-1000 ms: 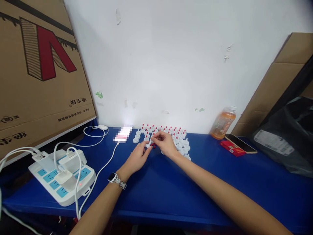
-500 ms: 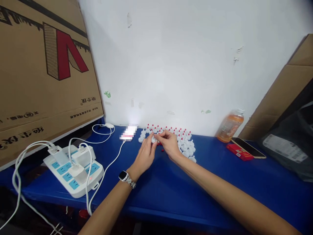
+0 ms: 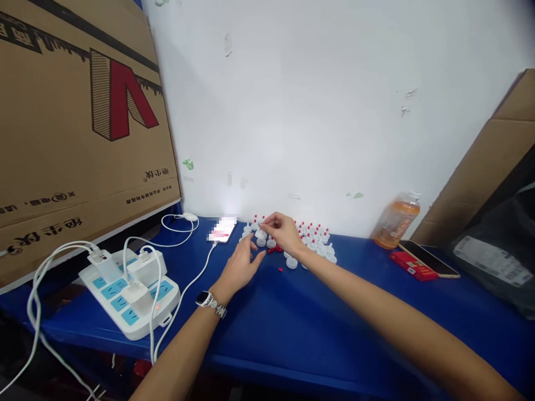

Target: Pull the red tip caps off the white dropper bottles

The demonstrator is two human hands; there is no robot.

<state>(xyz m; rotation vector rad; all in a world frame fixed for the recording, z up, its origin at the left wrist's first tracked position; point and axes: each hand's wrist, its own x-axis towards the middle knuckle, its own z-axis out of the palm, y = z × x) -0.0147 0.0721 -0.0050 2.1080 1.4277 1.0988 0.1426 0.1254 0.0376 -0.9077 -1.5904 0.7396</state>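
Observation:
My right hand (image 3: 283,233) reaches over the group with thumb and fingertips pinched at the top of a white nozzle cap (image 3: 260,234). My left hand (image 3: 242,263) is just in front and to the left, fingers and thumb apart, with nothing in it. Around both hands stand several more white nozzle caps (image 3: 291,262), many at the back wearing small red tips (image 3: 319,227). A pile of loose red tips (image 3: 273,249) lies under my right hand, which hides part of the group. One single red tip (image 3: 280,269) lies nearer to me.
A lit phone (image 3: 225,230) on a charging cable is left of the caps. A white power strip (image 3: 137,328) with plugs and looping cables sits at the left. To the right are an orange drink bottle (image 3: 397,223), a red box (image 3: 412,266) and another phone (image 3: 430,259). Cardboard (image 3: 125,161) stands at left.
My hands have come apart. The right has moved up and left with the white nozzle cap; the left has drawn back and opened. The view has shifted slightly.

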